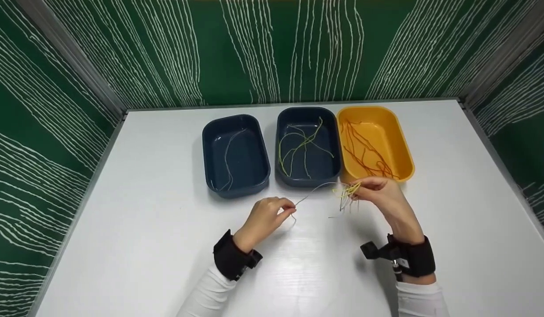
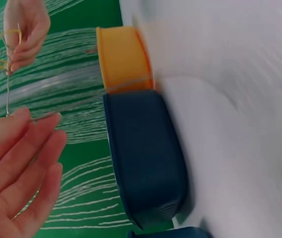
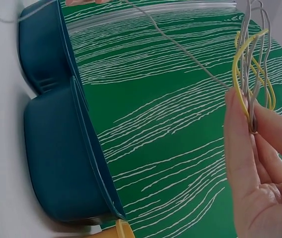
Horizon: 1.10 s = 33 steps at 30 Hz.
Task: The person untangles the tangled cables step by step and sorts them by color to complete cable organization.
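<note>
My right hand (image 1: 384,196) pinches a small bundle of yellow and grey strings (image 3: 250,69) between thumb and fingers, just in front of the yellow bin. One grey string (image 1: 318,187) runs from that bundle across to my left hand (image 1: 265,218), which pinches it between thumb and index finger. The string's loose end hangs below the left fingertips. In the left wrist view, the left hand's other fingers (image 2: 36,173) are spread loosely beneath the pinch. Both hands are raised over the white table, in front of the bins.
At the left, a dark blue bin (image 1: 237,187) has grey string inside. The middle dark blue bin (image 1: 309,180) contains several yellow-green strings (image 1: 305,143). To its right, a yellow bin (image 1: 404,154) holds orange strings (image 1: 364,149). Green white-streaked walls (image 1: 237,53) border the white table (image 1: 144,198).
</note>
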Motion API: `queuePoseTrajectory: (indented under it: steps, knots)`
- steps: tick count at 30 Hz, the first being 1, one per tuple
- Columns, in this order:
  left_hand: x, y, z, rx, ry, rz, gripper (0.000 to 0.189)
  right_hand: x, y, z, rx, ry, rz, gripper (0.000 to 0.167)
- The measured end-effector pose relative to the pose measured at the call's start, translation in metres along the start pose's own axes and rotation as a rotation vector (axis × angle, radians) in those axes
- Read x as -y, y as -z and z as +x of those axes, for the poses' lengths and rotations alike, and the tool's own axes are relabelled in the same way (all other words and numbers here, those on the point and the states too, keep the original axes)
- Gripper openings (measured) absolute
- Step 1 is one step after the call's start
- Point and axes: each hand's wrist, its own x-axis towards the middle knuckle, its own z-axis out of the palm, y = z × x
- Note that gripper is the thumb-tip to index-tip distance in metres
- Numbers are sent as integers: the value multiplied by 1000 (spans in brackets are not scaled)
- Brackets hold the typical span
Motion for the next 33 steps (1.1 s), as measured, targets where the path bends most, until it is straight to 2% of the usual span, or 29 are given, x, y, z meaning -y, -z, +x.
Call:
queuePoseTrajectory:
  steps: [5,9,12,13,15,20,22,24,28,33]
  knots:
    - [1,10,1,5,36,3,6,3,1,0,21,-17,10,30]
    - [6,22,1,-22,57,29,6,34,-11,-12,86,-8,46,22]
    - [11,33,1,-54,78,63,6,66,-25,-26,69,-22,22,22]
    - [13,37,2,-64,87,73,6,68,-26,-26,43,-28,-18,25]
    - [16,45,4,-84,110,90,6,83,-35,-33,17,-37,-27,27]
    - [26,65,12,-115,177,142,8,80,-33,-31,41,-29,29,24]
    - [30,73,17,-117,213,143,8,68,-26,-26,68,-10,59,21]
    - [34,82,23,-119,252,130,9,73,-29,-27,39,-32,3,24]
    - [44,96,37,-109,339,120,9,46,-14,-15,66,-21,36,22]
    - [59,107,54,-57,457,145,10,12,-1,-2,-10,-58,-10,30]
